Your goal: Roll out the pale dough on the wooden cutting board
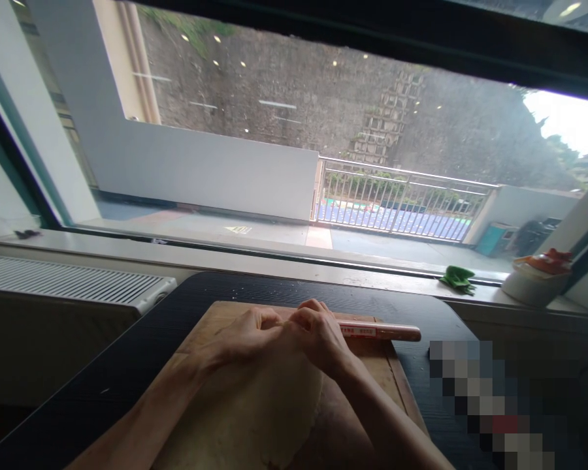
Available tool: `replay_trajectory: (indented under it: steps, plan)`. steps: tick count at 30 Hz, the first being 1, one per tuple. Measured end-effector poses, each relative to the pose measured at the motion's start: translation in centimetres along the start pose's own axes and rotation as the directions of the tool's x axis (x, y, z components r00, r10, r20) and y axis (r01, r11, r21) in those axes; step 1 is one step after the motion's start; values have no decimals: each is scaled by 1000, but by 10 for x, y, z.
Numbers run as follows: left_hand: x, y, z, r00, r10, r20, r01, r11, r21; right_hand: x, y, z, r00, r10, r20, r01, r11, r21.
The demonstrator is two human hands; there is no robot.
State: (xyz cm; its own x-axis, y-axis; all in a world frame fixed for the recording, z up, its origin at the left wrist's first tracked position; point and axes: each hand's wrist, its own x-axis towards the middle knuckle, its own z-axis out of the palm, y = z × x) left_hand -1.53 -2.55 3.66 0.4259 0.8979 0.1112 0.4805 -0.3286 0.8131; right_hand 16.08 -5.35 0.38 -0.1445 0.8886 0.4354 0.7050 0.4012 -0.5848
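A thin, pale sheet of dough (279,391) spreads over a wooden cutting board (396,398). At its far edge my left hand (252,329) is closed, thumb and fingers pinching the dough. Close beside it, my right hand (318,329) pinches the same edge with bent fingers. Between the two hands the edge is partly hidden by the fingers. A wooden rolling pin (396,332) with a red and white label lies behind my right hand, and its end juts past the board's right side.
The board rests on a dark table (93,365) with white specks near its far edge. Beyond is a windowsill (323,267) with a green cloth-like item (457,279) and a white pot (534,284). A radiator (73,281) stands left. A blurred patch covers the right.
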Motion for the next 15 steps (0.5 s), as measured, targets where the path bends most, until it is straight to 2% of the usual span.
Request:
replay_trajectory:
  steps: [3, 6, 10, 15]
  plan:
    - [3, -3, -3, 999, 10, 47, -12, 999, 35, -3, 12, -19, 998, 62, 6, -62, 998, 14]
    - [5, -5, -6, 998, -41, -37, 45, 993, 111, -7, 27, -42, 986, 152, 63, -147, 985, -89]
    - [7, -9, -6, 986, -117, -120, 134, 981, 142, -11, 40, -57, 973, 196, 124, -171, 967, -191]
    - [12, -32, 3, 993, -12, -117, 31, 986, 162, -13, 42, -56, 970, 223, 96, -178, 923, -342]
